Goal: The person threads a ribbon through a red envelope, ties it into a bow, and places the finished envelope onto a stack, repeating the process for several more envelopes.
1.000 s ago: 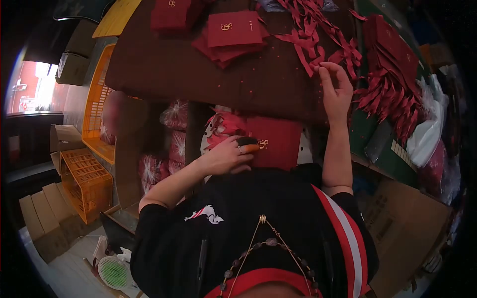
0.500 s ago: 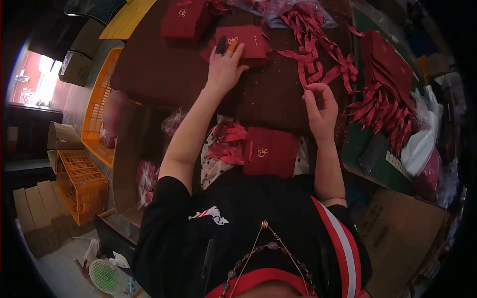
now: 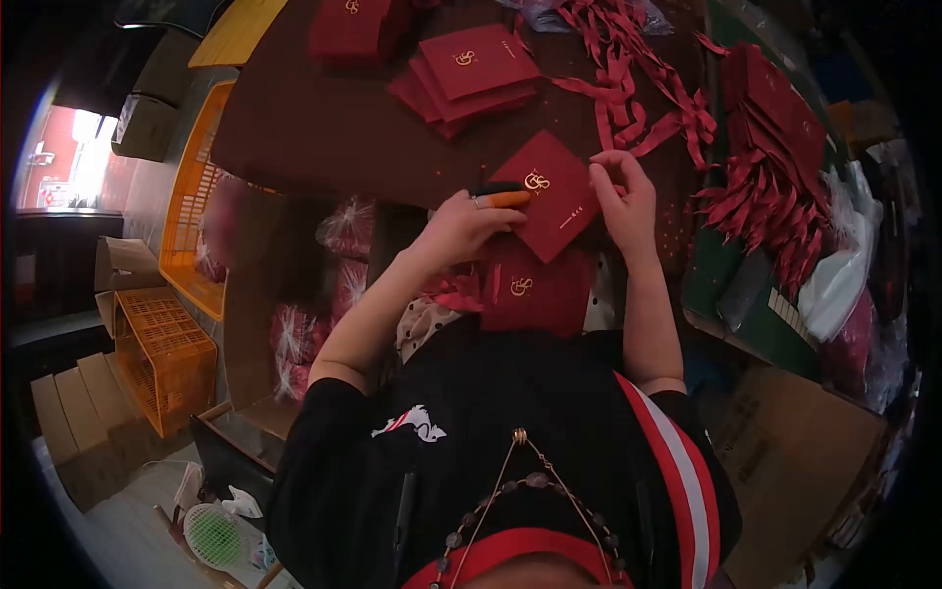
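Note:
My left hand point(image 3: 469, 224) holds a flat red piece with gold lettering point(image 3: 554, 218) by its left side, tilted over the table's front edge. A black cover and an orange cover sit on two of its fingers. By the piece's right corner, my right hand point(image 3: 628, 196) is closed in a pinch; what lies between the fingertips is too small to make out. Beyond my left hand lies a loose stack of similar red pieces point(image 3: 476, 61). Another red lettered piece point(image 3: 535, 290) rests at my lap, partly under the held one, with red ribbon point(image 3: 456, 290) beside it.
Loose red ribbons point(image 3: 628, 98) lie on the brown-covered table point(image 3: 324, 123). Another red stack point(image 3: 353, 34) is at the back left. Ribboned red pieces point(image 3: 770, 128) lie on a green surface at right. An orange crate point(image 3: 177, 358) and a cardboard box with wrapped red bundles point(image 3: 299, 339) stand at left.
My left hand has come from the stack toward my body, bringing one red piece with it. My right hand, still pinched, has moved slightly up and left, beside that piece's corner.

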Demonstrator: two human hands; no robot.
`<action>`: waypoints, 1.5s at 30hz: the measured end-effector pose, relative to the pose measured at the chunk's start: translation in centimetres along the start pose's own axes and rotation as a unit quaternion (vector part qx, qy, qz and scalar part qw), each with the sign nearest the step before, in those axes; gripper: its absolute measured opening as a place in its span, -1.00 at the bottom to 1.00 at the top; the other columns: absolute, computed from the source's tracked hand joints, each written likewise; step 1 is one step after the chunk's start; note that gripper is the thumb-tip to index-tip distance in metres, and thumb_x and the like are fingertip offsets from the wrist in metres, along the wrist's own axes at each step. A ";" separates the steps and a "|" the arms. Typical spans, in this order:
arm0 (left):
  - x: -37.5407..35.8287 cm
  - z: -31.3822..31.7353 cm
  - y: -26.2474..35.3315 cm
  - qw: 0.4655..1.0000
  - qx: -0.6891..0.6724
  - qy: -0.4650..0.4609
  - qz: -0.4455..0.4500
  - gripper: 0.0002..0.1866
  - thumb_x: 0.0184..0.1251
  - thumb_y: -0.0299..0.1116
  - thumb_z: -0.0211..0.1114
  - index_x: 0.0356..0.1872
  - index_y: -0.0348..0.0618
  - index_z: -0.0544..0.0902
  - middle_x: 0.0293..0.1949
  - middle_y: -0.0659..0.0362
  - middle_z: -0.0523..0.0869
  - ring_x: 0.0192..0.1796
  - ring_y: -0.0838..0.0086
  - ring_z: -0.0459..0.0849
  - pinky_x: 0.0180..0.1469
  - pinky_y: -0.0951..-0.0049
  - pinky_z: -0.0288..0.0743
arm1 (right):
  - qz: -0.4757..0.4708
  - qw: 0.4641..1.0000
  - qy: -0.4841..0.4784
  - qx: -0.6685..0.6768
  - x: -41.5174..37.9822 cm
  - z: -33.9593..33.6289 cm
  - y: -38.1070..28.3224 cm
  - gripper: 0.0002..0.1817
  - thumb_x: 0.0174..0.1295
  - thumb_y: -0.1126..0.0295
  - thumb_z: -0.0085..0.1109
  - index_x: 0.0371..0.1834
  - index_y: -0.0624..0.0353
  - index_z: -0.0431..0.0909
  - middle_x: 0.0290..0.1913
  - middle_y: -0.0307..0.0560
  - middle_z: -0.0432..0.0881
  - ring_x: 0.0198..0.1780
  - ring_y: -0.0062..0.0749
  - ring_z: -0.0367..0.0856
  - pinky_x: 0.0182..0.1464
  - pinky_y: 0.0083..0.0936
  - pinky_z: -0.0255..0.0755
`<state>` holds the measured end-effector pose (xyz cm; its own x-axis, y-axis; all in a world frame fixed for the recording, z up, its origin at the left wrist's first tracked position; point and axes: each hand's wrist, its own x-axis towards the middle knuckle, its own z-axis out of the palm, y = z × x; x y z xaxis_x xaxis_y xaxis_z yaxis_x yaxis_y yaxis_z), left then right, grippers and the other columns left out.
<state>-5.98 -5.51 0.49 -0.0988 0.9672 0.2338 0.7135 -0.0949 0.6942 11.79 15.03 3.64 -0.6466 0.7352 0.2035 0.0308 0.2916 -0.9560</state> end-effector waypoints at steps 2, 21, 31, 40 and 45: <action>0.2 -0.9 -0.6 0.998 -0.023 0.054 0.010 -0.71 0.25 -0.61 0.36 -0.02 -0.11 0.77 0.18 0.13 0.76 0.10 0.17 0.76 0.12 0.28 0.62 | -0.002 0.999 -0.023 -0.036 0.1 0.3 1.6 -0.84 0.38 0.39 0.27 -0.14 0.26 0.64 -0.24 -0.12 0.73 -0.24 -0.52 0.67 -0.17 -0.51 0.51; 0.2 2.2 3.7 0.918 0.082 0.301 -0.246 -0.57 0.23 -0.23 0.56 0.06 -0.21 0.70 -0.23 0.11 0.75 -0.17 0.37 0.76 -0.09 0.35 0.61 | 0.012 0.990 -0.021 -0.139 -0.4 1.2 2.6 -0.80 0.35 0.29 0.27 -0.16 0.20 0.68 -0.26 -0.03 0.77 -0.23 -0.21 0.77 -0.16 -0.33 0.58; 2.5 1.4 3.0 0.920 0.011 0.297 -0.253 -0.45 0.16 -0.39 0.53 0.23 -0.19 0.64 -0.22 0.12 0.69 -0.10 0.32 0.70 0.05 0.32 0.56 | -0.028 0.991 -0.053 -0.120 -0.6 1.5 0.7 -0.83 0.32 0.35 0.30 -0.15 0.21 0.68 -0.21 -0.06 0.73 -0.21 -0.30 0.73 -0.15 -0.40 0.55; 1.9 1.7 3.1 0.926 -0.050 0.287 -0.241 -0.40 0.16 -0.51 0.49 0.30 -0.20 0.59 -0.17 0.13 0.64 -0.05 0.35 0.66 0.10 0.38 0.53 | -0.050 0.996 -0.056 -0.051 -0.4 2.9 -1.0 -0.88 0.31 0.49 0.32 -0.14 0.26 0.66 -0.21 -0.15 0.70 -0.21 -0.49 0.69 -0.15 -0.56 0.52; 1.0 2.6 3.8 0.918 -0.062 0.342 -0.192 -0.50 0.17 -0.58 0.50 0.18 -0.23 0.60 -0.12 0.11 0.64 -0.05 0.34 0.66 0.08 0.39 0.54 | -0.032 0.995 -0.046 -0.079 -1.4 1.9 -3.0 -0.89 0.27 0.52 0.33 -0.18 0.26 0.63 -0.26 -0.11 0.66 -0.24 -0.40 0.69 -0.17 -0.51 0.53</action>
<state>-1.55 -4.27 1.55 -0.7694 0.5645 0.2989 0.4548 0.1556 0.8769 11.19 12.00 5.79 -0.7183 0.6543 0.2364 0.1015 0.4347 -0.8949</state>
